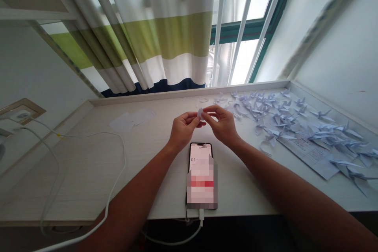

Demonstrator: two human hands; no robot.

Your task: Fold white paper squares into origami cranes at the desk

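A small piece of folded white paper [200,113] is pinched between both hands above the middle of the desk. My left hand [183,128] grips its left side with thumb and fingers. From the right, my right hand [222,124] holds it between thumb and forefinger. The fingers cover much of the paper, so its exact folds cannot be made out. Just below the hands lies a phone [202,165] with its screen lit, partly pixelated.
Many folded paper cranes [280,114] cover the desk's right side, some on a printed sheet [310,153]. Flat paper pieces [132,119] lie at the left. A white cable [124,157] crosses the left side; another plug [201,215] enters the phone. A raised ledge [153,97] edges the back.
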